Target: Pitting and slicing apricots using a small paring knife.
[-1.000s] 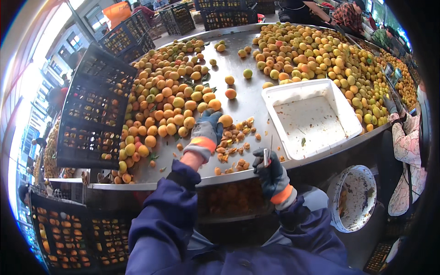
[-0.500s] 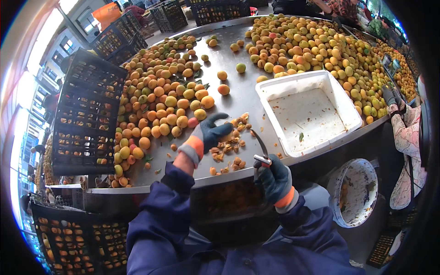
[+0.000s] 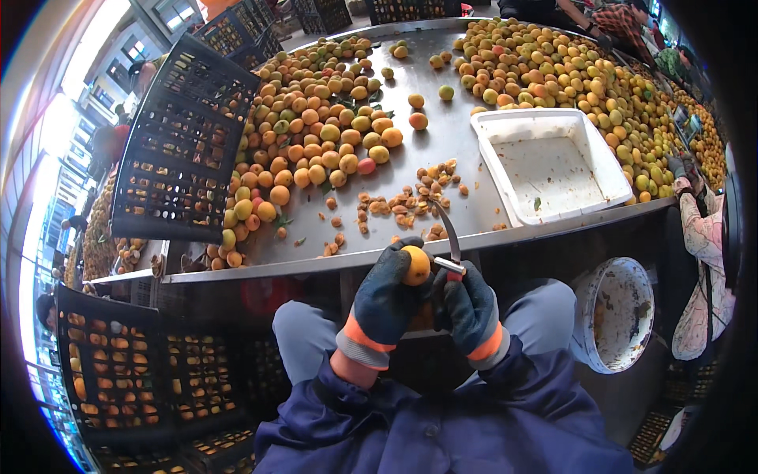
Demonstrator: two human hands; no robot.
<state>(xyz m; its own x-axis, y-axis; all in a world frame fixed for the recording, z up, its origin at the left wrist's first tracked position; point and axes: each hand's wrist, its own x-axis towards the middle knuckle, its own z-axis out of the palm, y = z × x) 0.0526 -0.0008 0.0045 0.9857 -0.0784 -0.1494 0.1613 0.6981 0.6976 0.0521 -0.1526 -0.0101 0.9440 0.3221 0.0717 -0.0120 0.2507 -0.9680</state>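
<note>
My left hand (image 3: 385, 292), in a dark glove with an orange and grey cuff, is closed round a yellow-orange apricot (image 3: 417, 266). Close on its right, my right hand (image 3: 467, 310), gloved alike, grips a knife with a curved blade (image 3: 449, 231). The blade points up and away, beside the apricot. Both hands are in front of the metal table's near edge, above my lap. Beyond them on the table lies a scatter of brown apricot pits (image 3: 407, 207). A heap of whole apricots (image 3: 316, 134) covers the table's left part.
A white plastic tub (image 3: 545, 175) with bits of debris stands on the table (image 3: 442, 146) at right. Another apricot heap (image 3: 568, 79) lies behind it. A black crate (image 3: 178, 150) leans at left; fruit-filled crates (image 3: 118, 363) stand below. A stained bucket (image 3: 624, 316) is by my right knee.
My left hand has come back from the fruit and pits to my right hand, now holding an apricot. The knife remains in my right hand. The view has shifted.
</note>
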